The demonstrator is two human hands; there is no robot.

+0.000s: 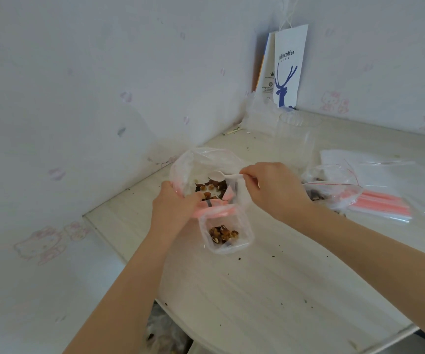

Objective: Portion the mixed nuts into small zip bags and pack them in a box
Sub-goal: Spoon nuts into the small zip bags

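Observation:
A large clear bag (193, 162) with a pink zip rim stands open on the table, mixed nuts (212, 187) at its bottom. In front of it a small zip bag (228, 231) holds a little pile of nuts. My left hand (174, 209) grips the pink rims where both bag mouths meet. My right hand (274, 189) pinches the handle of a white plastic spoon (219, 175), whose bowl hangs over the nuts in the large bag.
To the right lie a filled small zip bag (331, 185) and a stack of flat zip bags with pink strips (382, 203). A clear plastic cup (295, 141) and a white paper coffee bag (289, 70) stand in the far corner. Crumbs dot the pale table (283, 290).

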